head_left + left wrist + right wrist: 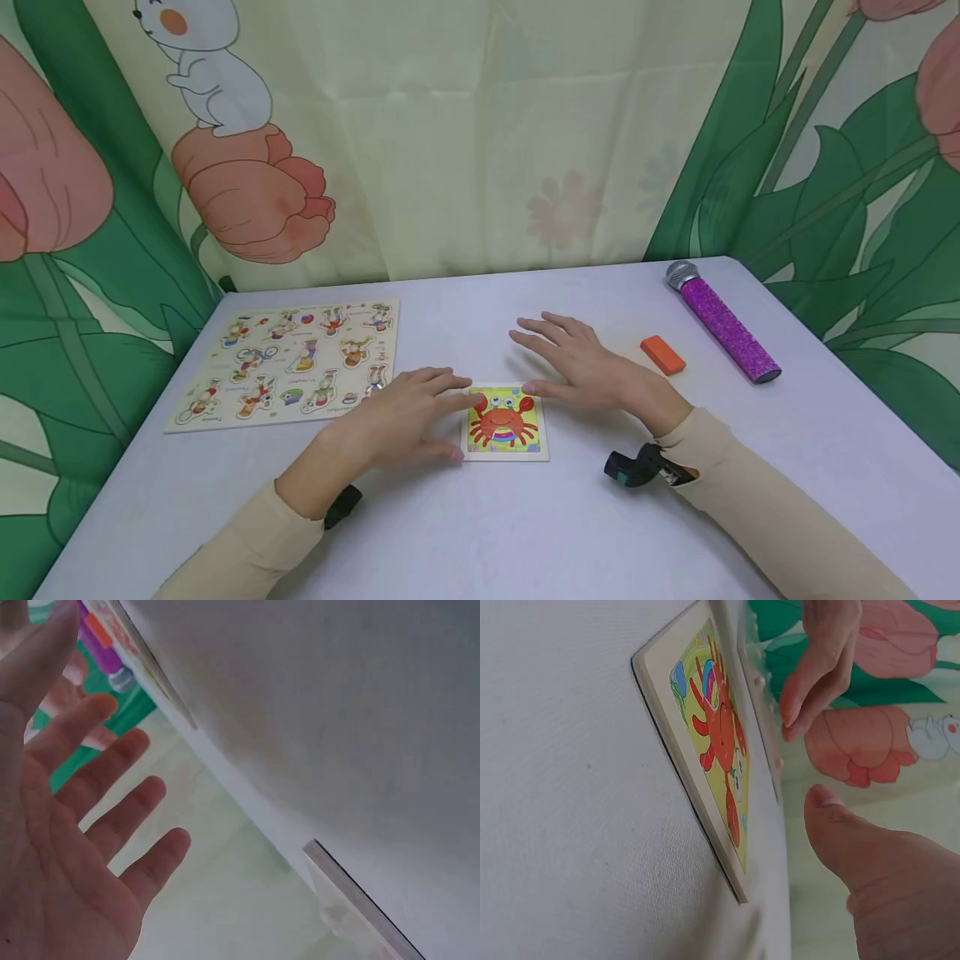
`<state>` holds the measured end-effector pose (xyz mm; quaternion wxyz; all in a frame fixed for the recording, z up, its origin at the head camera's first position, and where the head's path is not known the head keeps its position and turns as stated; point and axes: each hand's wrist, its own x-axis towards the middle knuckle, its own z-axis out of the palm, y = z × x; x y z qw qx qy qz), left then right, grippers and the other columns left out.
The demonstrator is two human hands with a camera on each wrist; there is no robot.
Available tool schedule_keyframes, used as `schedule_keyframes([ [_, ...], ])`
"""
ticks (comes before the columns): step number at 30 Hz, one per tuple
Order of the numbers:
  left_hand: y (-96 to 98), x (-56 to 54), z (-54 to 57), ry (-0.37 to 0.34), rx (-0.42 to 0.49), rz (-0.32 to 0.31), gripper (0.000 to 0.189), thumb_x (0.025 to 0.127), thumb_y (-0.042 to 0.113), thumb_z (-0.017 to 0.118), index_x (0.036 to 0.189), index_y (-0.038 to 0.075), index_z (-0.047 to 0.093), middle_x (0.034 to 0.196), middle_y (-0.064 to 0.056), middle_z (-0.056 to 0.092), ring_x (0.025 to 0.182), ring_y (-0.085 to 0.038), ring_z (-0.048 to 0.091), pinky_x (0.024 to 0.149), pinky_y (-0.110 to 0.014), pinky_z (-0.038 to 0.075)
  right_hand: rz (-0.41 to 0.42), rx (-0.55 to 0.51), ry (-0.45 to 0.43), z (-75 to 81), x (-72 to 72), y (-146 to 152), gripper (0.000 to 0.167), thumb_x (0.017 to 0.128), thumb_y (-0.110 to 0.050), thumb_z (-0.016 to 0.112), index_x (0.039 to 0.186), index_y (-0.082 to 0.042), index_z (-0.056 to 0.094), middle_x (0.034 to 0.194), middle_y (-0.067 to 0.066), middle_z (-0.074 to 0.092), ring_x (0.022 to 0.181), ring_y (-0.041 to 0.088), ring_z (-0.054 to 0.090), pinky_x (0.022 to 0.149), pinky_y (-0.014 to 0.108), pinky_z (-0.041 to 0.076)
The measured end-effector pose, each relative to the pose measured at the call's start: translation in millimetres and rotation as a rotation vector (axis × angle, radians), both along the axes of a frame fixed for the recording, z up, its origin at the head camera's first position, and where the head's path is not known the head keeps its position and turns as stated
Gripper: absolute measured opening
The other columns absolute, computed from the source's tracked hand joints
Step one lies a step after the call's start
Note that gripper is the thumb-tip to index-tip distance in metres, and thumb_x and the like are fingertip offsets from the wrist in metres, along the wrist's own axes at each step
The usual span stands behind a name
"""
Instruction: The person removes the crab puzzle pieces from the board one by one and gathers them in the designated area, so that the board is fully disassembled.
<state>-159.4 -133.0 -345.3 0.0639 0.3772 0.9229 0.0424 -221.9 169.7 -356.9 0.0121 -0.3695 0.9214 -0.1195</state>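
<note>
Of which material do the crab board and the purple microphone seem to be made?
The crab board: probably wood or fibreboard, by its thick pale edge, with a smooth printed picture. The purple microphone: sparkling, glitter-covered handle, base material unclear; silvery, textured, likely metal-mesh head.

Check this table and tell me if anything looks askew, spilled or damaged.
Nothing looks spilled or damaged. The crab board lies flat between the left hand and the right hand. The purple microphone and orange block lie slantwise on the right, but that seems merely casual placement.
</note>
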Motion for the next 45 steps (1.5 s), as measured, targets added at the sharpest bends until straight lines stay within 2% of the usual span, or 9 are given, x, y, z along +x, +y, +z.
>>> schedule_keyframes([
  [9,4.8,6.1,-0.9,-0.045,0.008,-0.058,0.066,0.088,0.051,0.078,0.147,0.027,0.058,0.148,0.002,0.055,0.145,-0.028,0.041,0.115,-0.052,0.037,0.030,0.003,-0.059,1.5,2.0,-6,0.076,0.099,-0.050,0.063,0.162,-0.021,0.032,0.169,0.003,0.027,0.156,0.037,0.016,0.120,0.066,0.015],
  [17,6.6,7.7,-3.1,-0.038,-0.021,-0.121,0.055,0.088,0.040,0.081,0.139,0.024,0.066,0.140,0.003,0.061,0.135,-0.022,0.051,0.110,-0.047,0.044,0.074,-0.021,-0.074,2.1,3.4,-9,0.067,0.101,-0.040,0.062,0.161,-0.021,0.037,0.167,0.001,0.032,0.155,0.037,0.020,0.119,0.066,0.019],
  [24,9.6,5.5,-3.6,-0.008,-0.018,-0.134,0.046,0.090,0.037,0.080,0.133,0.024,0.071,0.133,0.004,0.066,0.128,-0.019,0.056,0.105,-0.043,0.048,0.144,-0.059,-0.092,2.3,2.8,-14,0.056,0.103,-0.032,0.060,0.156,-0.019,0.046,0.163,0.003,0.040,0.152,0.038,0.026,0.119,0.065,0.023],
  [28,13.5,4.7,-4.7,0.000,-0.004,-0.126,0.044,0.089,0.038,0.081,0.131,0.025,0.073,0.127,0.005,0.068,0.122,-0.018,0.060,0.102,-0.042,0.050,0.180,-0.060,-0.122,2.7,1.5,-19,0.051,0.104,-0.029,0.061,0.153,-0.018,0.051,0.154,0.003,0.050,0.141,0.033,0.039,0.114,0.056,0.033],
  [33,17.9,4.5,-6.7,0.005,-0.004,-0.130,0.037,0.090,0.036,0.081,0.125,0.024,0.075,0.119,0.004,0.071,0.114,-0.017,0.062,0.098,-0.042,0.052,0.213,-0.064,-0.150,0.2,-1.4,-27,0.047,0.102,-0.027,0.064,0.148,-0.017,0.057,0.138,0.002,0.059,0.120,0.021,0.047,0.100,0.041,0.045],
  [45,22.0,3.7,-5.7,-0.001,-0.019,-0.130,0.033,0.090,0.034,0.080,0.120,0.022,0.077,0.115,0.005,0.074,0.110,-0.015,0.065,0.096,-0.041,0.053,0.238,-0.062,-0.181,-6.6,-10.0,-43,0.039,0.099,-0.028,0.071,0.137,-0.021,0.067,0.126,-0.002,0.057,0.113,0.015,0.053,0.096,0.031,0.050],
])
